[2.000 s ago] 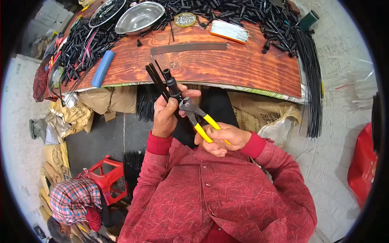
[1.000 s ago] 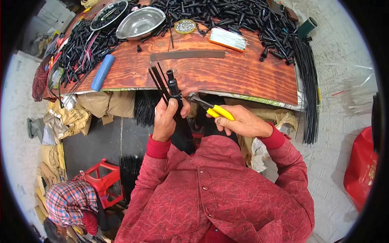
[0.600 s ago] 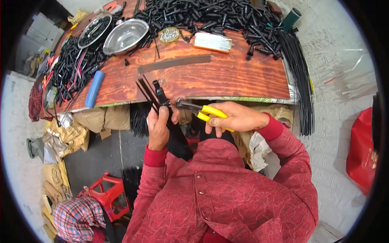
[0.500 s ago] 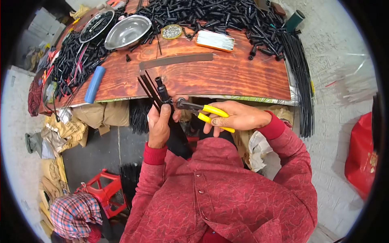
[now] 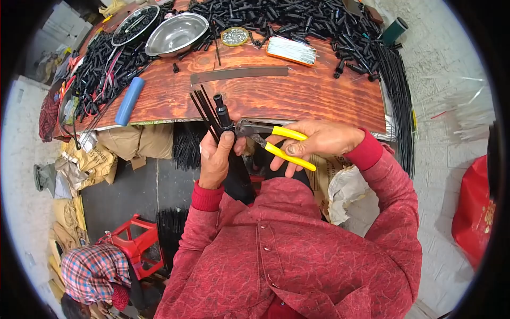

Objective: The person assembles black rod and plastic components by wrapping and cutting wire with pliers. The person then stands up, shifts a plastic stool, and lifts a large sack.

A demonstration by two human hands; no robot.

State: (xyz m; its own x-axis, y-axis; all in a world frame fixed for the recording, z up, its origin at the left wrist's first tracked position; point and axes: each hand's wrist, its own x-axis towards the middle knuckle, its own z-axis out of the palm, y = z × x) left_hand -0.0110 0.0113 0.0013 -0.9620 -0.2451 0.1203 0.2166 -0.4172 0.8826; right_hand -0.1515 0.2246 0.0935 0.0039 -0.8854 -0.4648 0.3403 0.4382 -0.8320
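Observation:
My left hand (image 5: pixel 217 159) is closed around several thin black rods (image 5: pixel 207 111) and a black tubular plastic fitting (image 5: pixel 222 112), which point up and slightly left. Its thumb presses on the lower part of the fitting. In my right hand (image 5: pixel 324 141) is a pair of pliers (image 5: pixel 287 133) with yellow handles, spread apart. The dark pliers' head lies against the base of the fitting, beside the left fingers. Whether the jaws touch a small part there I cannot make out.
On the wooden table (image 5: pixel 329 98) lie heaps of black fittings (image 5: pixel 276 18), a metal bowl (image 5: pixel 178 34), an orange-edged tray of pins (image 5: pixel 291 50), a flat strip (image 5: pixel 239 74) and a blue roll (image 5: pixel 129 101). Black rods (image 5: pixel 398 101) hang at the right. Another person (image 5: pixel 95 274) is at lower left, near a red stool (image 5: pixel 139 239).
The pliers' handles have spread wider and the right fingers have loosened around them. The left hand keeps its hold on the rods and fitting. The whole view has shifted slightly.

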